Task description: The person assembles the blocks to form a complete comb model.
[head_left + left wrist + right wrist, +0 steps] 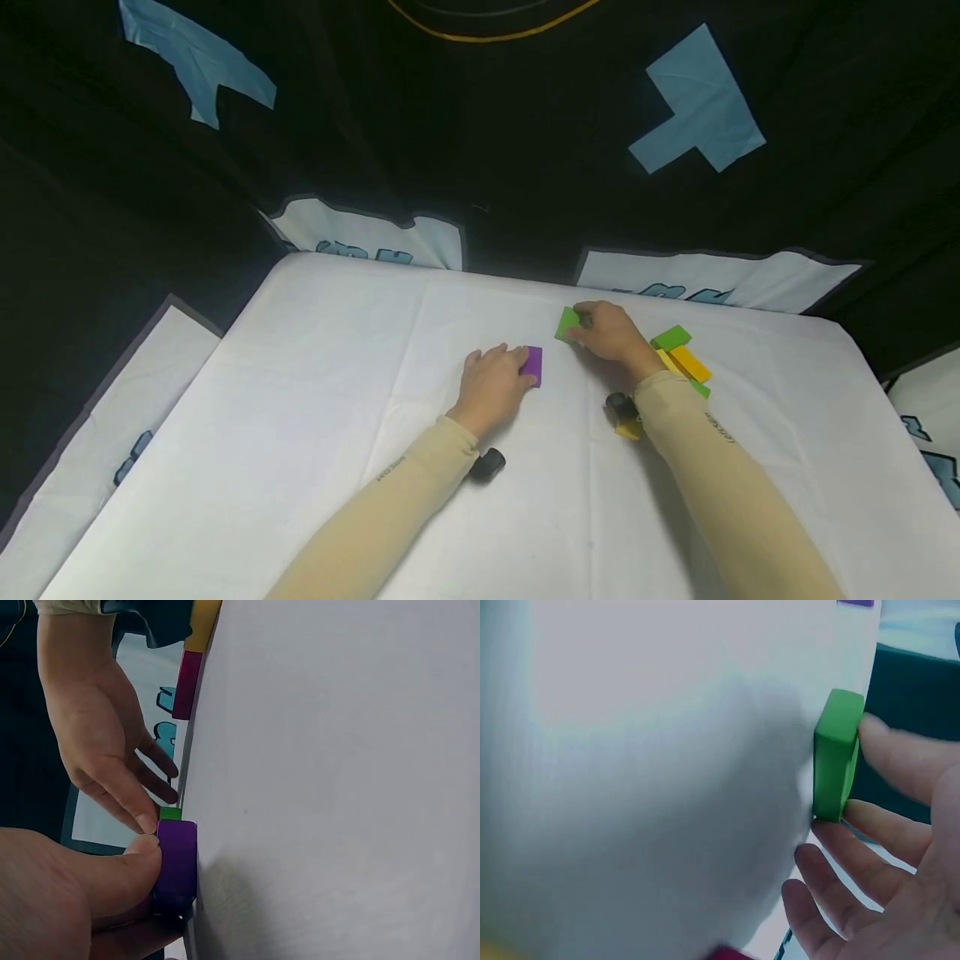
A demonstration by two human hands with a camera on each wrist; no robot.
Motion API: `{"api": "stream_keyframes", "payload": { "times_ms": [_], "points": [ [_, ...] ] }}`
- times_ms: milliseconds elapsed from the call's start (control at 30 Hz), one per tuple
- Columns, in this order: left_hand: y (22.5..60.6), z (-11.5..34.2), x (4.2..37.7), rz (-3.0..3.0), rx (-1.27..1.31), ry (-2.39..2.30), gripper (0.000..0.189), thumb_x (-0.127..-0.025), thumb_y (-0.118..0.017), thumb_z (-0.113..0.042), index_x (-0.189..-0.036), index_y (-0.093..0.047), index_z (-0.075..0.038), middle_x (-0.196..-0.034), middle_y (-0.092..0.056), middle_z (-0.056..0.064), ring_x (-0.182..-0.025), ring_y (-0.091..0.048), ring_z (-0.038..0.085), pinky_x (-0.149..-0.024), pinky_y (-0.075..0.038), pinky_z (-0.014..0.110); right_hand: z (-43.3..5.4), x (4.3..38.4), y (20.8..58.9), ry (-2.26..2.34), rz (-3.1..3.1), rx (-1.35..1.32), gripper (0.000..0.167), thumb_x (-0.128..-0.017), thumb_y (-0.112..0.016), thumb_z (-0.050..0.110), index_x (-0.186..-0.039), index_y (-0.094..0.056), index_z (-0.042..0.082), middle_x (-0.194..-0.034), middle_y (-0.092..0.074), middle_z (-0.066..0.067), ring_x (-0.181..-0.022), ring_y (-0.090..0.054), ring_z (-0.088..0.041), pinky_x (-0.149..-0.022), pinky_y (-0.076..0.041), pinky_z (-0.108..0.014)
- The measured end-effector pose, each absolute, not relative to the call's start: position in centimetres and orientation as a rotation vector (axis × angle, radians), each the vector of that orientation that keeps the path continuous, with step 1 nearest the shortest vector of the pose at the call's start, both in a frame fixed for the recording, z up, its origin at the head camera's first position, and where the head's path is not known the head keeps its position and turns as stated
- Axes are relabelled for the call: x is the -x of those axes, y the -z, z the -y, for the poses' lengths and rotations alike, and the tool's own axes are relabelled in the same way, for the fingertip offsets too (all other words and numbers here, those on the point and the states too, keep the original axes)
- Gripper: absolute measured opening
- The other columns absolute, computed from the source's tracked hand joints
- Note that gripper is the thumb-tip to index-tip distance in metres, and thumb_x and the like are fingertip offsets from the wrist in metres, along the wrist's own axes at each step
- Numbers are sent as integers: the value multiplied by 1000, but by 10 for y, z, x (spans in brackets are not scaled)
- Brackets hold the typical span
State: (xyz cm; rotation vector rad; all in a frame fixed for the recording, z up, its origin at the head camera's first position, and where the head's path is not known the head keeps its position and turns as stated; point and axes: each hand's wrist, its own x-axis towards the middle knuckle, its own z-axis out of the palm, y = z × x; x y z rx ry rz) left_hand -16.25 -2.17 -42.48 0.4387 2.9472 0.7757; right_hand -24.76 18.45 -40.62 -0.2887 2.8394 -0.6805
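On the white-covered table, my left hand (491,387) pinches a purple block (533,367) between thumb and fingers. The left wrist view has the thumb against one face of that purple block (178,859), which rests on the cloth. Farther back and to the right, my right hand (609,332) holds a flat green block (566,323). In the right wrist view, its thumb and index finger span the green block (835,757), while the other fingers spread loosely beside it. A gap separates the two held blocks.
Beside the right forearm lie another green block (671,337), an orange-yellow block (689,363) and a yellow block (627,430), partly hidden by the sleeve. A magenta block (187,686) appears in the left wrist view. Dark curtain (480,133) hangs behind the white table (300,375).
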Motion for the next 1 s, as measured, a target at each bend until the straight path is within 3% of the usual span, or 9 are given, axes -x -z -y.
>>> {"api": "stream_keyframes", "payload": {
  "times_ms": [1000],
  "points": [
    [428, 23, 166, -2975, -464, -723, 50, -96, -68, -33, -139, -60, -9, -136, -63, 9, -138, -48, 29, -114, -34, 53, -143, 251, 411, 552, -2862, 417, 54, -99, -63, 30, -146, -52, 4, -145, -52, -22, -138, -44, -40, -117, -32, -52]
  ]
}}
